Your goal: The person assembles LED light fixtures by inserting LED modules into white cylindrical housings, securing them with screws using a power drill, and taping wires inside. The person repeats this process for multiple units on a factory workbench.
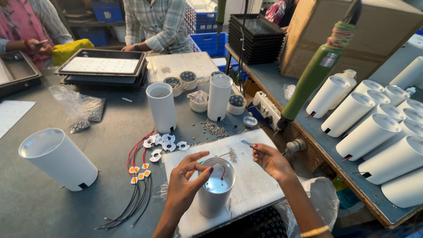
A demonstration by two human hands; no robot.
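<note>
Head view, near: the left hand (184,185) curls over the rim of a white cylinder housing (214,190), thumb and forefinger pinched in a narrow grip on a small white part with a red wire at the housing's open top.
Housing: upright on a white foam pad (255,185) at the near edge of the table (110,145); its inside shines.
Right hand: the right hand (269,159) hovers just right of the housing, fingers closed in a narrow grip on slim metal tweezers (247,143), which point up and to the left.
Pad: a small heap of screws (232,154) lies on it, between the two hands.
Left of pad: red and black wired LED chips (139,172) and white ring holders (167,143) lie on the table.
Far left: a bigger white cylinder (57,158) lies tilted.
Middle: two upright white cylinders (161,107), loose screws (215,128) and tape rolls (180,81).
Right: a green electric screwdriver (310,81) hangs above the table edge; beyond it, rows of white housings (374,132) lie on a side bench.
Far: black trays (103,66), and two other people across the table.
</note>
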